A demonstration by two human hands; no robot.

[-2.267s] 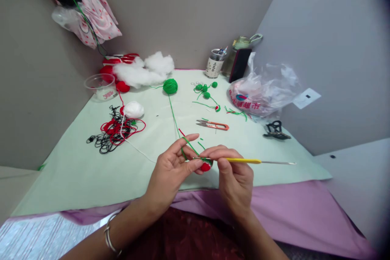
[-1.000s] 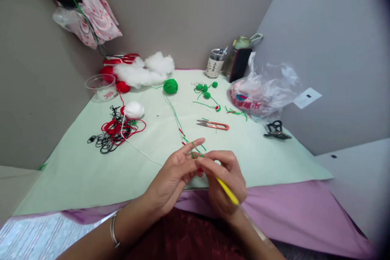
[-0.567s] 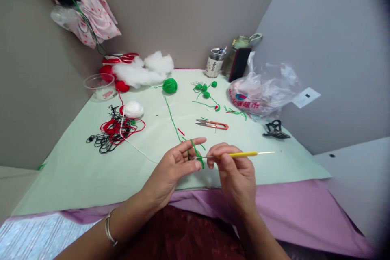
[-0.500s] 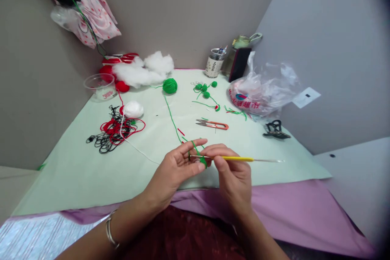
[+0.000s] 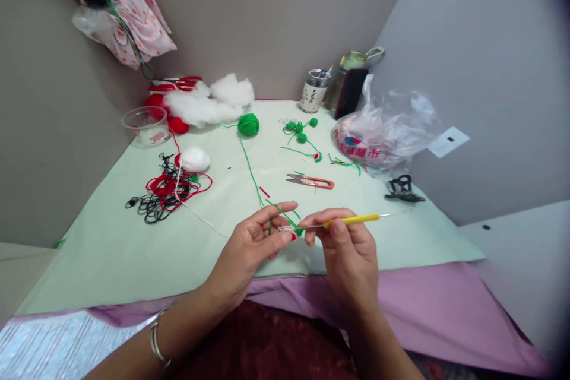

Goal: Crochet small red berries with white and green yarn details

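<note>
Between the thumb and fingers of my left hand point(image 5: 256, 237) is a small crochet piece point(image 5: 294, 236) in green, red and white yarn. My right hand point(image 5: 350, 249) is closed round the yellow handle of a crochet hook point(image 5: 356, 220), whose thin metal tip reaches the crochet piece. Whether the tip sits inside a stitch is too small to tell. Green yarn runs over my left fingers from the green yarn ball point(image 5: 248, 124) farther back. A white strand leads from the white yarn ball point(image 5: 196, 160) toward my left hand.
Orange thread snips point(image 5: 310, 181) lie just beyond my hands. Small green crocheted balls point(image 5: 301, 138) are behind them. Tangled red and black yarn point(image 5: 167, 193) lies left, near white stuffing point(image 5: 205, 104) and a clear tub point(image 5: 146, 127). A plastic bag point(image 5: 383, 133) and black hair claw point(image 5: 404, 189) are right.
My right hand has moved slightly right, and the hook now slants up to the right. The crochet piece has turned, so its red and white parts show.
</note>
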